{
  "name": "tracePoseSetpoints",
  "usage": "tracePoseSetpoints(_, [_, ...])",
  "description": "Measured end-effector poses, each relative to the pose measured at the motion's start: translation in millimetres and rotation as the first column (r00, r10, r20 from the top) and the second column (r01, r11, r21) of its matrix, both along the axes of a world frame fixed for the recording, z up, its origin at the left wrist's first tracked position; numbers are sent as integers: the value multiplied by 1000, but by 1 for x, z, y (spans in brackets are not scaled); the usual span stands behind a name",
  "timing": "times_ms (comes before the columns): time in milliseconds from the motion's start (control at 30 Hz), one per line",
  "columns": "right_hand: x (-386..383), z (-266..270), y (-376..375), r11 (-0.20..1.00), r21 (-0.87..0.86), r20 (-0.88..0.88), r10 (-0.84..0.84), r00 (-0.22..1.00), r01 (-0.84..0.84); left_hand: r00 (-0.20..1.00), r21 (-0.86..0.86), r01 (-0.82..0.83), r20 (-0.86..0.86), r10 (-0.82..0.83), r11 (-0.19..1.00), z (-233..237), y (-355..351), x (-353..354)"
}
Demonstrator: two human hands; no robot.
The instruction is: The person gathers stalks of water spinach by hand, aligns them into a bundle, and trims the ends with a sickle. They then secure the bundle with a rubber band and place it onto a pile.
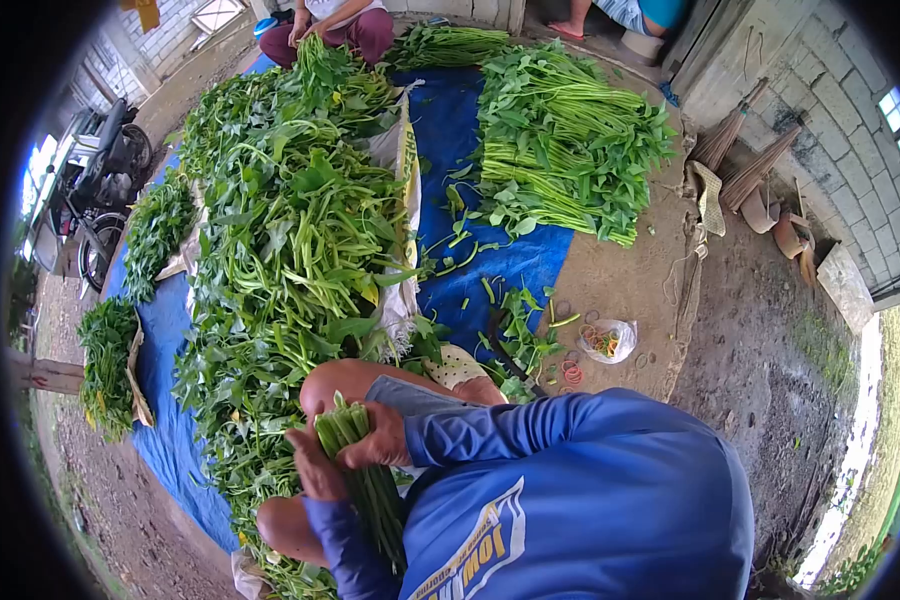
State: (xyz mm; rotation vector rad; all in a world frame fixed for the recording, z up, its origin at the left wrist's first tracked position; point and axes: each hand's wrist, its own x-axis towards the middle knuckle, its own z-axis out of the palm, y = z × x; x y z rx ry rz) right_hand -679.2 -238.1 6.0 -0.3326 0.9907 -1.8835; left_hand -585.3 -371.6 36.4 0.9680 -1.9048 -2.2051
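A bundle of water spinach (342,424) stands in front of my chest, its cut stem ends up and its lower part running down between my arms. My right hand (378,438) is closed round the stems near the top. Against the other side of the same bundle, my left hand (320,466) is cupped, with its fingers partly hidden. Beside my knees lies a large heap of loose water spinach (300,230). Rubber bands (571,372) are scattered on the ground near a plastic bag (610,341) with more bands in it.
Neatly stacked bundles (570,140) rest on a blue tarp (450,110). Another person (345,25) sits at the far end holding greens. Brooms (760,170) lean on the block wall at right. A motorcycle (95,190) is parked at left. Smaller piles (108,360) lie along the left edge.
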Motion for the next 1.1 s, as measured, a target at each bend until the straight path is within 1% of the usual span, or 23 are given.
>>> tracePoseSetpoints(33, [-5,5,4,999,-14,7,30,1000,-30,974,107,-218,-44,224,970,-28,0,-7])
tracePoseSetpoints(67, [-12,15,14,998,-23,8,60,998,-60,990,298,-70,-98,104,952,-55,-21,-9])
tracePoseSetpoints(100, [-18,20,24,995,-30,12,94,996,-93,969,462,-30,-203,139,887,-67,-21,-8])
tracePoseSetpoints(133, [-14,17,29,996,91,-1,13,1000,-13,977,380,-98,-137,161,920,-64,-12,-12])
tracePoseSetpoints(167, [-14,12,30,998,62,-25,32,999,-30,978,294,-162,-79,193,942,-60,-1,-18])
tracePoseSetpoints(233, [-18,8,27,998,-5,-71,70,995,-70,981,387,-112,-102,163,915,-53,5,-27])
tracePoseSetpoints(267, [-21,12,33,993,67,-123,108,986,-101,982,431,-88,-112,149,898,-50,6,-30])
tracePoseSetpoints(367, [-18,14,36,998,59,-209,38,977,-26,996,371,-44,-59,71,928,-42,4,-31])
tracePoseSetpoints(433, [-19,12,43,997,72,-176,49,983,-36,925,552,-267,-84,371,790,-53,4,-24])
tracePoseSetpoints(500, [-17,6,50,991,128,-78,43,996,-33,870,612,-206,-241,429,763,-60,4,-15])
tracePoseSetpoints(567, [-25,15,54,976,215,-177,63,982,-24,944,257,-212,-197,266,943,-65,7,-17])
tracePoseSetpoints(600, [-26,13,55,975,217,-162,84,983,-47,930,135,-300,-181,321,944,-68,19,-22])
tracePoseSetpoints(633, [-28,9,56,973,220,-141,106,984,-73,943,67,-287,-153,294,956,-64,21,-23])
tracePoseSetpoints(700, [-45,-20,70,954,240,-358,257,898,-177,959,35,-264,-98,267,964,-54,24,-25])
tracePoseSetpoints(767, [-76,-30,94,854,371,-524,517,677,-365,975,-108,-161,-173,140,981,-94,20,-21])
tracePoseSetpoints(800, [-97,-28,101,601,681,-372,776,509,-418,962,-30,-139,-240,128,990,-90,28,-23])
tracePoseSetpoints(833, [-102,-40,113,726,562,-346,642,684,-397,947,171,-238,-176,268,956,-99,32,-25])
tracePoseSetpoints(867, [-98,-60,126,826,450,-258,484,836,-340,955,198,-200,-180,237,960,-102,29,-19])
tracePoseSetpoints(900, [-90,-76,124,960,221,4,177,984,-173,997,-290,-3,-70,-18,957,-72,30,-25])
tracePoseSetpoints(933, [-82,-92,123,997,-8,297,-74,952,79,1000,-260,-14,-18,9,966,-71,31,-27])
tracePoseSetpoints(967, [-74,-85,113,970,-58,531,-169,830,235,999,-226,-21,21,26,974,-72,33,-27])
tracePoseSetpoints(1000, [-75,-104,117,967,-160,568,-73,820,196,998,-176,-11,59,22,984,-70,35,-28])
tracePoseSetpoints(1100, [-63,-72,132,928,-355,536,304,787,-117,991,-91,12,137,1,996,-43,40,-41])
